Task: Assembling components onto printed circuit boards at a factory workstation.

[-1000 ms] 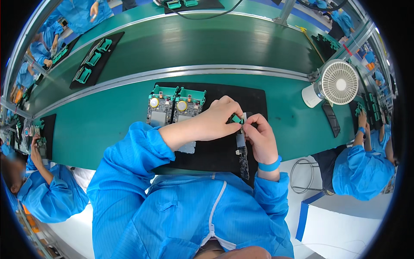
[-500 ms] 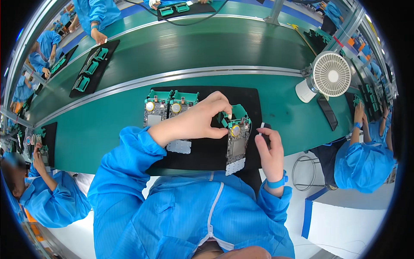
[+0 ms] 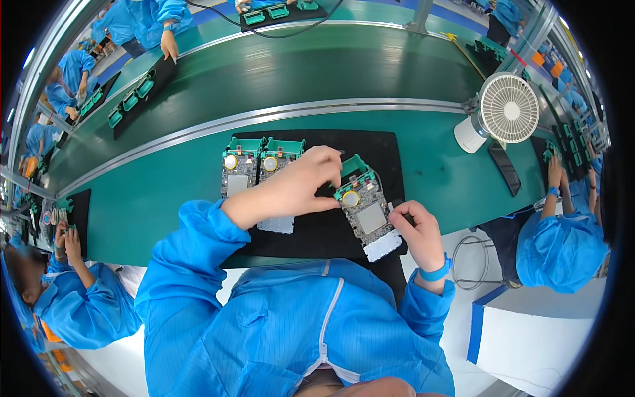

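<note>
My left hand (image 3: 297, 184) grips the upper left of a circuit board (image 3: 372, 218), its fingers by the green plastic bracket (image 3: 355, 172) at the board's top. This board is tilted, its pale lower end toward the right, and carries a round yellow-rimmed part and a silver square. At its right edge my right hand (image 3: 421, 230) is closed in a pinch on a small white piece (image 3: 391, 207), partly hidden by the fingers. Whether that piece touches the board I cannot tell. Two similar boards with green brackets (image 3: 243, 149) lie side by side on the black mat (image 3: 317, 241), partly behind my left hand.
A white fan (image 3: 509, 111) and a dark phone (image 3: 505, 170) stand right of the mat on the green table (image 3: 436, 149). Beyond a metal rail (image 3: 297, 111) runs a green conveyor (image 3: 297, 66). Co-workers in blue sit at both sides, and one across handles a black tray (image 3: 149, 99).
The board in my left hand has turned, its lower end swinging right. My right hand has come to its right edge with the small white piece. Across the conveyor, the black tray has shifted and tilted.
</note>
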The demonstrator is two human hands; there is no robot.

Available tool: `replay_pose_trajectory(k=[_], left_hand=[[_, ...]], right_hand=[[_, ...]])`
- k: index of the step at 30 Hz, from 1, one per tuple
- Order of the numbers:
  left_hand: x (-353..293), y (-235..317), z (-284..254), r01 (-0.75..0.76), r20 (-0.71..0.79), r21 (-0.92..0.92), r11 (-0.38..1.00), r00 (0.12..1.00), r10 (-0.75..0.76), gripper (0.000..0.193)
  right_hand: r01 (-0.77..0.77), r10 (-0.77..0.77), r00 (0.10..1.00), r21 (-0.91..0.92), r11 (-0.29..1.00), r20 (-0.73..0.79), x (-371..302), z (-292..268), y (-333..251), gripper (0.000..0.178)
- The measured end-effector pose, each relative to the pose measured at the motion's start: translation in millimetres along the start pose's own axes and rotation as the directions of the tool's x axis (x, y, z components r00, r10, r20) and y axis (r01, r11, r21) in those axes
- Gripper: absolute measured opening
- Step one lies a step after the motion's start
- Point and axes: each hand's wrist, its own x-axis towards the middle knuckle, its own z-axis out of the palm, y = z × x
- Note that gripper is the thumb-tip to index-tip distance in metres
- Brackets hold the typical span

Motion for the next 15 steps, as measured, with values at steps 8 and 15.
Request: replay_pose_trajectory(k=[8, 15], left_hand=[[-8.1, 18.1, 4.1, 0.032, -0.023, 0.281, 0.959, 0.999, -0.027, 0.034], [-13.3, 31.4, 2.8, 0.100, 0.043, 0.254, 0.962, 0.992, -0.115, 0.037]], right_hand=[[0.280, -0.346, 0.924, -0.331, 0.901, -0.161, -3.9, 19.5, -13.0, 0.013], [0.381, -0.396, 0.918, -0.212, 0.900, -0.033, -21.5, 55.2, -8.9, 0.030]])
